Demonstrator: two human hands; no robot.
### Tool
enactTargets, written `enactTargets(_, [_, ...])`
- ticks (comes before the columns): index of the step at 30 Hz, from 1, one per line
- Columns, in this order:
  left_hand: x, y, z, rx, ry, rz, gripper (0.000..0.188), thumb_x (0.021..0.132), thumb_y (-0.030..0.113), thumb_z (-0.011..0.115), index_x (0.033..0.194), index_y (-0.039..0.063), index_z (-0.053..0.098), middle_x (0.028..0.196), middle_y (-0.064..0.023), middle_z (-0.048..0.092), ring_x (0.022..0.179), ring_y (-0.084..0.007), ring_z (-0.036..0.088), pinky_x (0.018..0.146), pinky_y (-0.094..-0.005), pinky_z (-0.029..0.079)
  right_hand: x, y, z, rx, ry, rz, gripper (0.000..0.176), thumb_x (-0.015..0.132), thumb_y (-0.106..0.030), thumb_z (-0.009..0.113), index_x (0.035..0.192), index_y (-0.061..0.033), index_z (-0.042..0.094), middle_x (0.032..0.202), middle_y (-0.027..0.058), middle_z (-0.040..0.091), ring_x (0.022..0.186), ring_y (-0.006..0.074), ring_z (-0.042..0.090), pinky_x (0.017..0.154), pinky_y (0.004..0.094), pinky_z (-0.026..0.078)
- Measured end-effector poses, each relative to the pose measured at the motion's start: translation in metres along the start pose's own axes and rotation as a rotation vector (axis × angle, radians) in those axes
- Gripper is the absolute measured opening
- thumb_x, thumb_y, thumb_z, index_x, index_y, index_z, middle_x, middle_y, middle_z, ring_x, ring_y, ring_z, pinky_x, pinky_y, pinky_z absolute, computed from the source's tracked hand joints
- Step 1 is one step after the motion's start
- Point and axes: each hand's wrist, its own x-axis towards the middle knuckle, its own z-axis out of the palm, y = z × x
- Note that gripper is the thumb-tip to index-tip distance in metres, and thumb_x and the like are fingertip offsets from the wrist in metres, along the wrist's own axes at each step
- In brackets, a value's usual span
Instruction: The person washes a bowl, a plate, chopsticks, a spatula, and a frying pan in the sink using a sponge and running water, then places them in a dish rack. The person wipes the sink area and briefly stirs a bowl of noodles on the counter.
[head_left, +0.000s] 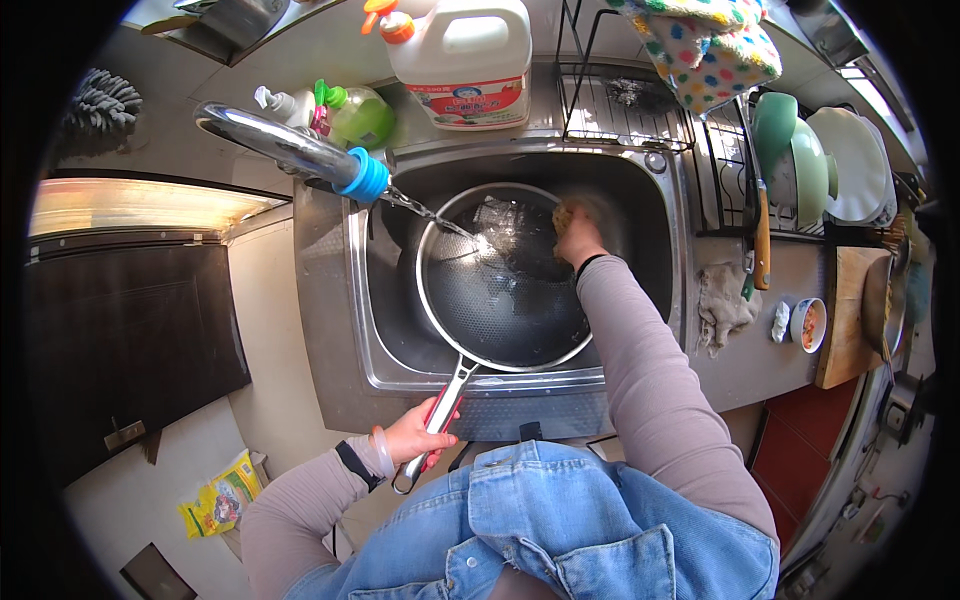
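Note:
A frying pan (487, 315) with a honeycomb-textured dark inside rests over the stainless steel sink (645, 217). My left hand (420, 435) grips its metal and red handle (448, 397) near the sink's front edge. At the pan's far right rim, my right hand (581, 234) holds a yellowish scrubber (561, 219), partly hidden by the fingers and slightly blurred. From the chrome faucet (270, 142), which has a blue nozzle (365, 176), water (431, 215) runs into the pan.
Behind the sink stand a large white pump jug (469, 67), a green soap bottle (364, 116) and a wire rack (622, 112). To the right are a dish rack with bowls (810, 172), a knife (761, 232), a rag (724, 304), a small bowl (808, 325) and a cutting board (847, 315).

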Motion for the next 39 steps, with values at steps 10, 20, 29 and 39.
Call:
enactTargets(10, [0.000,0.011,-0.018,0.111,0.000,0.034,0.057,0.094,0.001,0.065,0.143,0.002,0.035,0.083,-0.0076,0.061,0.051,-0.0134,0.059,0.047,-0.0297,0.051,-0.077,-0.072,0.053,0.175,-1.046,-0.889,0.048,0.091,-0.011,0.060,0.138,-0.0195,0.055,0.131,0.0168,0.061,0.126,0.0360,0.057,0.101,0.0434,0.051])
enactTargets(20, [-0.009,0.011,-0.023,-0.154,-0.100,0.035,0.076,0.097,0.001,0.063,0.159,0.015,0.021,0.081,-0.0052,0.059,0.060,-0.0121,0.062,0.053,-0.0296,0.055,-0.024,-0.030,0.018,-0.313,-0.419,-0.522,0.070,0.084,-0.004,0.059,0.150,-0.0214,0.043,0.153,0.0187,0.040,0.143,0.0382,0.040,0.114,0.0436,0.040])
enactTargets(29, [-0.021,0.012,-0.028,-0.200,-0.140,0.056,0.090,0.095,0.005,0.067,0.163,0.021,0.011,0.087,-0.0070,0.062,0.065,-0.0130,0.064,0.055,-0.0301,0.057,-0.029,-0.005,-0.015,-0.862,-0.799,-0.370,0.060,0.085,-0.007,0.063,0.143,-0.0185,0.053,0.150,0.0176,0.046,0.123,0.0376,0.061,0.102,0.0442,0.051])
enactTargets(39, [-0.062,-0.006,-0.038,-0.027,-0.069,0.107,0.092,0.094,0.009,0.066,0.165,0.024,0.008,0.097,-0.0074,0.063,0.061,-0.0095,0.058,0.052,-0.0267,0.052,-0.012,-0.027,-0.005,-0.613,-0.628,-0.489,0.053,0.088,-0.026,0.070,0.140,-0.0220,0.059,0.145,0.0215,0.049,0.126,0.0388,0.057,0.108,0.0435,0.046])
